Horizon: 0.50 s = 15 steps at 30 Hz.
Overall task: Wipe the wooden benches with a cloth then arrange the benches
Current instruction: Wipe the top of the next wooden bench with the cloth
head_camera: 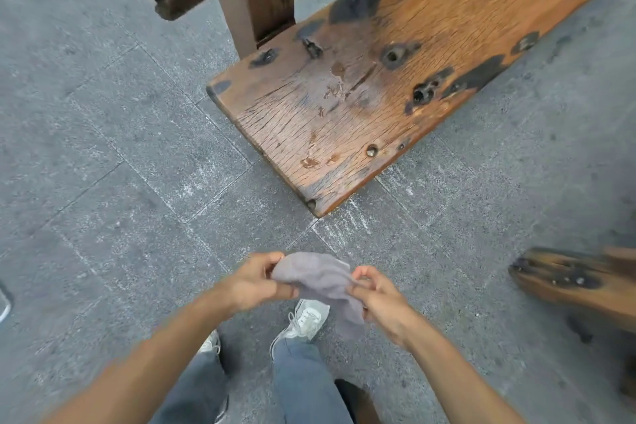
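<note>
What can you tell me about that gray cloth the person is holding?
The small gray cloth looks soft, like towel fabric, and it is crumpled, not spread flat. Both bare hands pinch it in the air: the left hand grips its left edge and the right hand grips its right side, while a loose corner hangs down. It is not touching the worn brown wooden bench ahead.

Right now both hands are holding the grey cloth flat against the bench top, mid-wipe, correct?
Not quite. The left hand and right hand do hold the grey cloth, but it is up in the air in front of the person, above the paved floor, not against the bench top. The head view shows a clear gap between cloth and bench.
</note>
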Available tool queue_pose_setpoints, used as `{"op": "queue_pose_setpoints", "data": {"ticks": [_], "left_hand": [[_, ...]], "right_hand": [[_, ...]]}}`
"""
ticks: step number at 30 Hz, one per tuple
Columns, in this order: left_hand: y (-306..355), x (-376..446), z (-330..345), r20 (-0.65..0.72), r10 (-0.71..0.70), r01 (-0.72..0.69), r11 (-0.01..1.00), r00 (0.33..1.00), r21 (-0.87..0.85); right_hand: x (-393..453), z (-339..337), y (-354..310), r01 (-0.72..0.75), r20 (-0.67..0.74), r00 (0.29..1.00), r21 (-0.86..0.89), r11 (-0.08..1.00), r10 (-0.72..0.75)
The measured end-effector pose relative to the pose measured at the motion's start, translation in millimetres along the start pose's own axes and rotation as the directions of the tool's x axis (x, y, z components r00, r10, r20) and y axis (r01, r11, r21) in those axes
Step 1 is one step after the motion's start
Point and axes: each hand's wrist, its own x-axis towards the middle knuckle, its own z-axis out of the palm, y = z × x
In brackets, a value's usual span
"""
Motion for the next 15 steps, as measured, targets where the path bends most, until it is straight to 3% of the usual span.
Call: {"op": "queue_pose_setpoints", "data": {"ticks": [2,5,10,15], "left_hand": [[8.0,0.4,7.2,-0.010,0.091,-0.091,0.995,0.996,0.030],[15.8,4.7,11.3,-0.142,0.185,-0.180,0.983,0.972,0.041],[26.8,9.0,-1.4,-0.200,0.242,-0.203,0.960,0.949,0.195],[67.2,25.3,-36.0,-0.236,0.215,-0.242,0.966,0.948,-0.089]], "right_hand": [[-8.6,-14.0,0.2,0.108,-0.133,0.986,0.057,0.993,-0.099],[-18.4,-33.4,-0.9,0.205,-0.280,0.942,0.032,0.978,-0.188],[-16.0,-52.6,-23.9,0.345,-0.322,0.883,-0.047,0.937,-0.341],[11.9,-79.6,-105.9,0.499,-0.413,0.748,-0.165,0.850,-0.519]]}}
